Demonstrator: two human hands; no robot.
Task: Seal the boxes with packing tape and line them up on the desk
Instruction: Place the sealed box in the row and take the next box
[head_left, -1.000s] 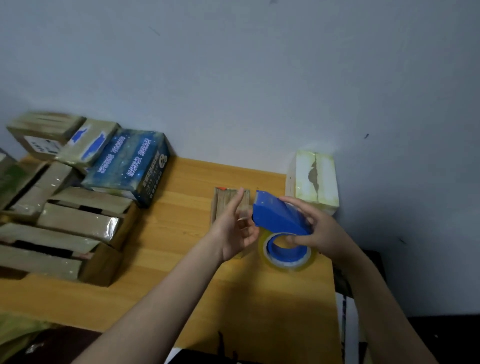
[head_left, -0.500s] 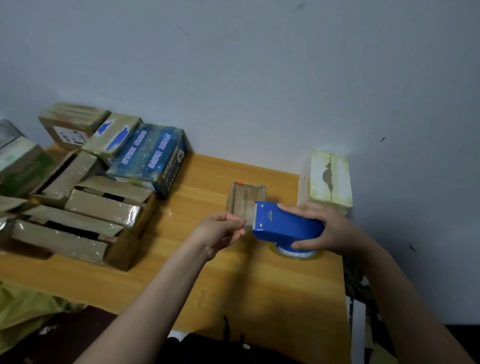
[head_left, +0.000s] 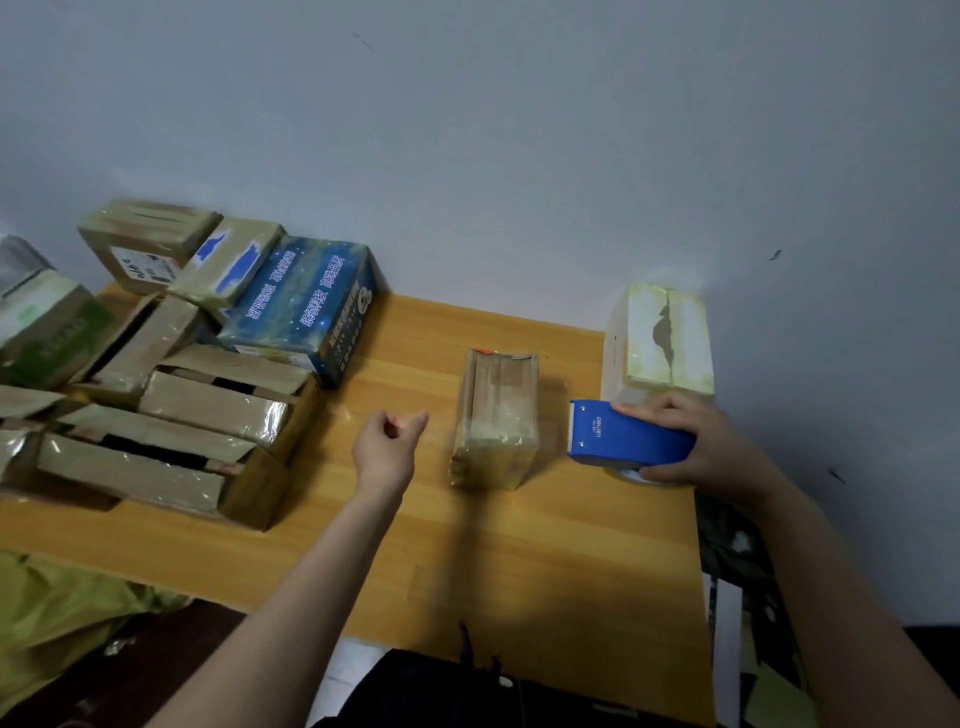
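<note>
Crowding the table (head_left: 467, 545) at its 9 to 10 o'clock side, a pile of brown boxes (head_left: 171, 415) is lying with several flaps gaping, and a blue starry box (head_left: 306, 306) is sitting at the pile's 1 o'clock. The left hand (head_left: 387, 447) is hovering over the wood at 3 o'clock of the pile, its fingers loosely curled and holding nothing. At 3 o'clock of that hand, apart from it, a small taped box (head_left: 496, 421) is sitting near the middle of the table. Further toward 3 o'clock the right hand (head_left: 711, 447) is gripping a blue tape dispenser (head_left: 628, 434), its toothed edge pointing to 9 o'clock at the small taped box and staying just clear of it. At the dispenser's 12 o'clock a pale box (head_left: 660, 343) is standing against the wall (head_left: 519, 156).
</note>
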